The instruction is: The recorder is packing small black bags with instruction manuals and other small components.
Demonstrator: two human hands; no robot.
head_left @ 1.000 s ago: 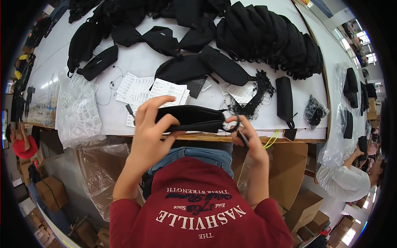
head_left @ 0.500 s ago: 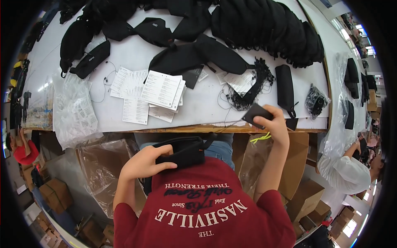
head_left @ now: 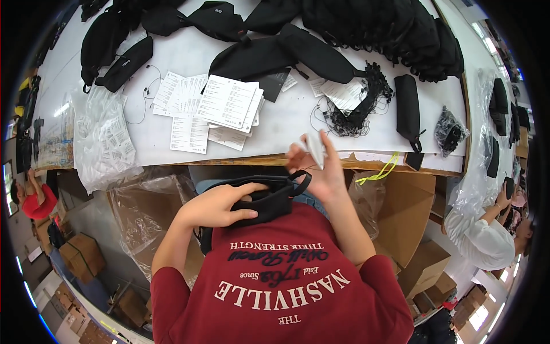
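Note:
My left hand (head_left: 226, 205) grips a black fabric pouch (head_left: 276, 204) held against my lap, its fingers tucked into the pouch's top. A black strap loop (head_left: 301, 182) stands up from the pouch's right end. Just above that loop, my right hand (head_left: 323, 172) pinches a hang tag (head_left: 314, 150), tilted so a pale side shows. A thin dark string seems to run near the fingers; its exact path is too fine to make out. Beyond my hands, on the table, lie a stack of printed white cards (head_left: 228, 103) and a tangle of black tag strings (head_left: 366, 103).
Many black pouches (head_left: 378, 34) are heaped along the table's far side. One narrow black pouch (head_left: 407, 106) and a small plastic bag (head_left: 451, 132) lie at right. A clear bag of labels (head_left: 106, 137) hangs over the left edge. Cardboard boxes (head_left: 407, 212) stand below; other people work at both sides.
My right hand has moved left and inward with the tag, from the right of the table edge to beside the pouch's loop. The tag has turned from its black face to a pale side.

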